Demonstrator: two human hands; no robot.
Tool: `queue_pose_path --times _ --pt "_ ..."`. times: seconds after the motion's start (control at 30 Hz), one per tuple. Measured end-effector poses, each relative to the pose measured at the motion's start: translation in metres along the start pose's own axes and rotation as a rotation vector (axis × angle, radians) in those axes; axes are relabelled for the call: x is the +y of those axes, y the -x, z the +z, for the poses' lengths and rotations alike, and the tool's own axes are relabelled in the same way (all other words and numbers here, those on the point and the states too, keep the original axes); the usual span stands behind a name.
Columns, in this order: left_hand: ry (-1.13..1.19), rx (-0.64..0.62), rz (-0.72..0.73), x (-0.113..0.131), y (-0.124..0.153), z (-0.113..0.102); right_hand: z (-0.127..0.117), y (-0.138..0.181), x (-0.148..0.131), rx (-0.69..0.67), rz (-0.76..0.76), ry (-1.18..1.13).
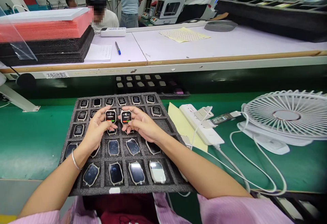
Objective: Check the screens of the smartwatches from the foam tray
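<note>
A black foam tray [100,179] lies in front of me on the green bench, its pockets filled with several smartwatch bodies. My left hand [95,132] holds one lit watch body [110,116] over the tray's middle rows. Beside it my right hand [143,123] holds a second lit watch body [126,116]. Both screens face up and show text. Watches in the far rows [122,100] have lit screens. Those in the near rows [115,173] are dark, one of them white [157,172]. A bracelet sits on my left wrist.
A white power strip [201,128] with plugs and cables lies right of the tray, over a yellow sheet. A white desk fan [286,116] lies flat at the right. Another dark tray [150,82] sits behind. People work at the far white table beyond stacked foam [46,36].
</note>
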State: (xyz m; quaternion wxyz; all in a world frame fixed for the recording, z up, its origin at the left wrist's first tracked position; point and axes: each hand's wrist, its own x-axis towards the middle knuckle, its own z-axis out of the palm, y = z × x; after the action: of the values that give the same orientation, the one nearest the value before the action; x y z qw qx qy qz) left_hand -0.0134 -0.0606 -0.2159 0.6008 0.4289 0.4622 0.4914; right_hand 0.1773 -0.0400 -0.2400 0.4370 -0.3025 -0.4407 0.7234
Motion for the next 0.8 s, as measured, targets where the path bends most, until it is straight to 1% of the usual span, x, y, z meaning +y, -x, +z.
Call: queue_pose_path --times 0.2,0.47,0.7,0.8 --pt "0.011 -0.018 -0.019 -0.0011 0.0005 -0.0007 0.0 0.0003 0.0003 0.011 -0.019 0.013" --pt "-0.014 -0.016 -0.007 -0.003 -0.001 -0.001 0.0 0.0024 -0.0018 0.017 -0.063 0.044" --pt "-0.047 -0.005 -0.015 -0.002 -0.0011 -0.0016 -0.001 0.001 -0.0033 0.05 0.023 0.057" --pt "-0.061 -0.014 -0.018 -0.0017 -0.001 -0.0016 -0.0013 0.0016 -0.004 0.056 0.025 0.07"
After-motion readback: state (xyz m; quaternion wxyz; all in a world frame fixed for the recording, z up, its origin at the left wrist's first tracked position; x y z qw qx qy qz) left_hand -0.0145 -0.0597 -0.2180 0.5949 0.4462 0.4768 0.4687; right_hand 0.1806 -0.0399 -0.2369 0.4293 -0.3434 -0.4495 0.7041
